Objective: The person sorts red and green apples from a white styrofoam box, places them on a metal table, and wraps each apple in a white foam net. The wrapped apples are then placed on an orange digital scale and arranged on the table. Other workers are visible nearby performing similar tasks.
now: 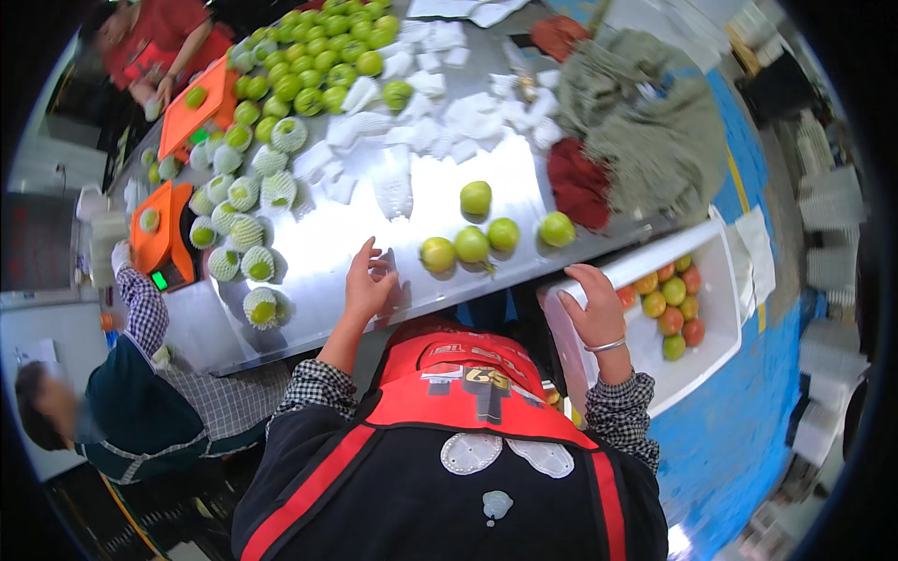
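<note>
My left hand (pixel 369 280) hovers at the near side of the metal table (pixel 316 259), fingers apart and holding nothing. To its right sit several bare green tomatoes (pixel 471 245), one of them set farther back. My right hand (pixel 594 303) is over the near rim of a white foam box (pixel 712 329), its fingers apart and nothing in them. Inside that box lie several red and green tomatoes (pixel 671 322). Left of my left hand stand green tomatoes in white foam net sleeves (pixel 258 264). Loose foam net sleeves (pixel 456 119) are spread across the table's middle.
A big pile of green tomatoes (pixel 316 63) covers the far left. Two orange scales (pixel 158 235) stand at the left, with one co-worker (pixel 140 407) beside me and another (pixel 168 42) opposite. Grey-green cloth (pixel 638 119) and dark red cloth (pixel 577 184) are heaped at the right.
</note>
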A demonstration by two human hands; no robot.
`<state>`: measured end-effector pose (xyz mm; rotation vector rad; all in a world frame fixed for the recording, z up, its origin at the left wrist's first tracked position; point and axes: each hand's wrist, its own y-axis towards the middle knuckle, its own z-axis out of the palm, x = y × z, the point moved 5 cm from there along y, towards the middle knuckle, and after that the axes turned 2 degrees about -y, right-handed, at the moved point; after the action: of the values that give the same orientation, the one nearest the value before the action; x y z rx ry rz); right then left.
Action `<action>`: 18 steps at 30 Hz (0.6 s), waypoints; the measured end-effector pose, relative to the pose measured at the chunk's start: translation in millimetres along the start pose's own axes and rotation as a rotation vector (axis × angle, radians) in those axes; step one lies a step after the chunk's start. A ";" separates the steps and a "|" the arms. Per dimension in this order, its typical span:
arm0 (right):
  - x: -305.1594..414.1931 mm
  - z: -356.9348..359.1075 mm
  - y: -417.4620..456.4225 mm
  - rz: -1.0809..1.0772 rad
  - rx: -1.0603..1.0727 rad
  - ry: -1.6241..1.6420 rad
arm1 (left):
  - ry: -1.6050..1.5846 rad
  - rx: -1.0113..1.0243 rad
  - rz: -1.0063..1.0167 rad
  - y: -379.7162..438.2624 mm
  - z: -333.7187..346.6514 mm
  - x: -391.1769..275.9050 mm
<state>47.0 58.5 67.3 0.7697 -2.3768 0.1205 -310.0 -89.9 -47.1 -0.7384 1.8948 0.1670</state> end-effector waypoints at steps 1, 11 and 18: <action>12.2 12.2 16.4 -0.029 0.029 0.033 | 0.079 -0.037 0.055 6.2 -14.6 5.3; 187.9 160.0 115.1 -0.373 0.512 0.235 | 0.359 -0.275 0.510 115.9 -18.6 -29.5; 166.6 185.1 64.6 0.193 0.410 0.740 | 0.142 -0.099 0.503 -0.9 -47.1 -79.4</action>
<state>-194.2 -20.5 25.2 0.5377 -1.7161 0.8411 -325.6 -78.1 43.1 -0.3300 2.1924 0.5380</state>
